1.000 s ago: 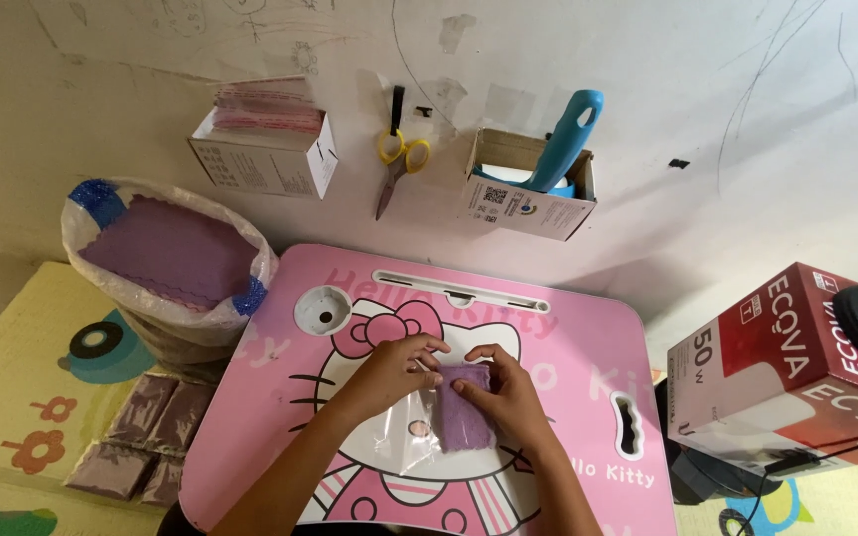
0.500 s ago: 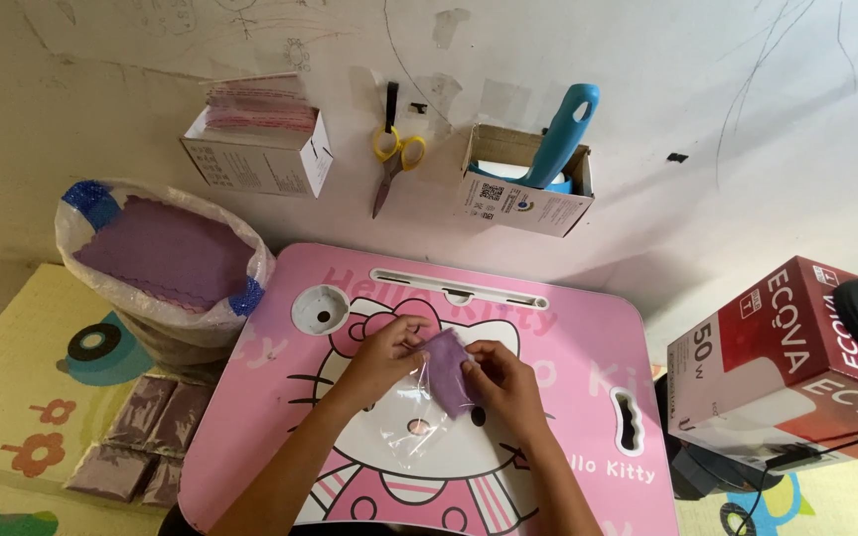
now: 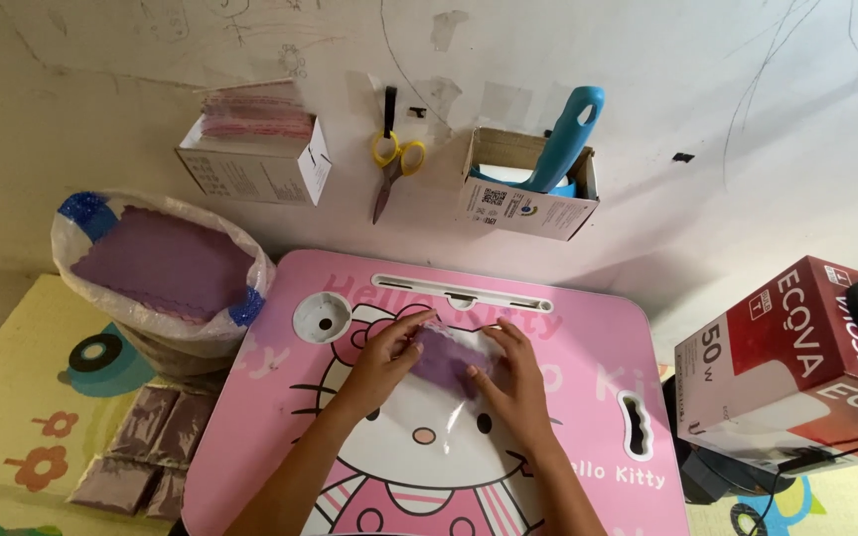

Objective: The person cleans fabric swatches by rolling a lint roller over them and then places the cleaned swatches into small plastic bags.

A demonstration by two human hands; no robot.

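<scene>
Hands at mid-table, on the pink cartoon-cat folding lap table (image 3: 588,328). Left hand (image 3: 386,357) flat, fingers stretched, thumb and fingertips pinching the left edge of a folded purple cloth inside a clear plastic sleeve (image 3: 446,359); looks pressed down to keep the sleeve from sliding. Right hand (image 3: 513,377) spread over the cloth's right side, palm down, fingers slightly curled on the sleeve edge, seemingly smoothing or steadying it; no full grasp visible. Cloth lying near the table's centre, just below its long slot.

Left of the table: white woven sack full of purple cloths (image 3: 161,263), within easy reach. Lower left, beside the table on the yellow mat: packed purple cloth packets (image 3: 146,452). Above the table, fixed to the wall: open cardboard box of clear sleeves (image 3: 255,149), yellow-handled scissors (image 3: 392,159), cardboard box holding a blue-handled tool (image 3: 538,179). Right of the table: red and white carton (image 3: 796,367).
</scene>
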